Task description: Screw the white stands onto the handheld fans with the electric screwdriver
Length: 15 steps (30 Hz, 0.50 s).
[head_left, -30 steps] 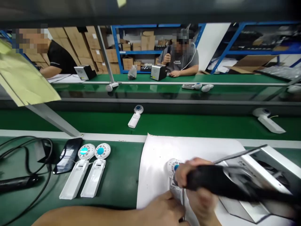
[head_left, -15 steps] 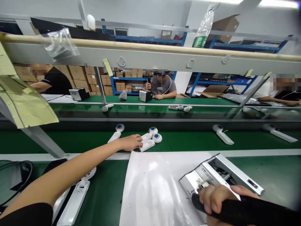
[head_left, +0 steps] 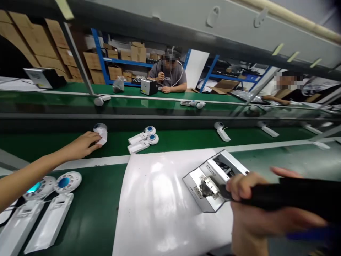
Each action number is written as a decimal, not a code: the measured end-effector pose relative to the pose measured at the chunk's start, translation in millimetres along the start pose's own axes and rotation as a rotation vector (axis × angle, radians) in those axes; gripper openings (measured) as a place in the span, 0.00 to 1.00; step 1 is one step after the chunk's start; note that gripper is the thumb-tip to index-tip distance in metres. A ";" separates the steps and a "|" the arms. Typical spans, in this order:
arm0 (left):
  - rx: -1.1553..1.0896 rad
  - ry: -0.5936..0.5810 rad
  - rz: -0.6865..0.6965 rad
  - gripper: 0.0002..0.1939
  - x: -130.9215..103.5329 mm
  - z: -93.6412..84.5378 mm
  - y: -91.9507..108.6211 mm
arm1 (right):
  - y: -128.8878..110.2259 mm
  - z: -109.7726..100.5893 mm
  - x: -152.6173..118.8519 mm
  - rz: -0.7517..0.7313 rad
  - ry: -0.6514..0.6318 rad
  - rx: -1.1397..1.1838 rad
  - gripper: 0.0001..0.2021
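Observation:
My left hand [head_left: 86,144] reaches to the belt on the far side, its fingers and thumb closed round a white handheld device [head_left: 102,133] with a round head. My right hand [head_left: 250,199] grips a black electric screwdriver [head_left: 287,192], its front end close to the opening of a silver screw-feeder box [head_left: 207,185]. That box stands on a white sheet [head_left: 149,199]. A pair of white devices with blue-centred round heads [head_left: 142,140] lies between my hands. Two more devices [head_left: 53,209] lie near me on the left, one with its disc lit.
Other white devices [head_left: 222,131] are spread along the green belt [head_left: 186,137] to the right. A grey overhead beam [head_left: 176,28] crosses above. Across the line a person [head_left: 170,74] sits beside a silver box [head_left: 149,86]; another person [head_left: 285,89] is at the right.
My view has swung down and right. My left hand has left the pair of devices and moved left to a single one. The screwdriver stays in my right hand at the feeder box.

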<state>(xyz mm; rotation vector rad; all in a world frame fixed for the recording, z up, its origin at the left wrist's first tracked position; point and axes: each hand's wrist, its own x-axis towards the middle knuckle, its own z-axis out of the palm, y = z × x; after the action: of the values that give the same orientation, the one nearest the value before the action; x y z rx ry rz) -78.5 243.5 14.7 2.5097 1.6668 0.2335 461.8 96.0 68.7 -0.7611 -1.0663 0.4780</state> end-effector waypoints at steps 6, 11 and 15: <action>-0.250 0.229 0.132 0.12 -40.3 21.6 152.0 | 7.4 26.9 -0.1 -0.191 -0.049 -0.129 0.31; -0.385 0.123 0.578 0.03 -73.6 69.8 286.4 | 2.7 30.7 -7.6 -0.142 0.012 -0.142 0.31; -0.322 0.065 0.759 0.07 -77.3 111.6 321.8 | 17.5 29.5 -10.6 -0.086 -0.067 -0.144 0.30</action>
<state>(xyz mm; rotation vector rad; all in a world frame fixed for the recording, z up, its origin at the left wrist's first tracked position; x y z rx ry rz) 204.5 46.2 -40.2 2.7480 0.5450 0.5933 430.7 109.7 57.2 -0.8267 -1.2000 0.3581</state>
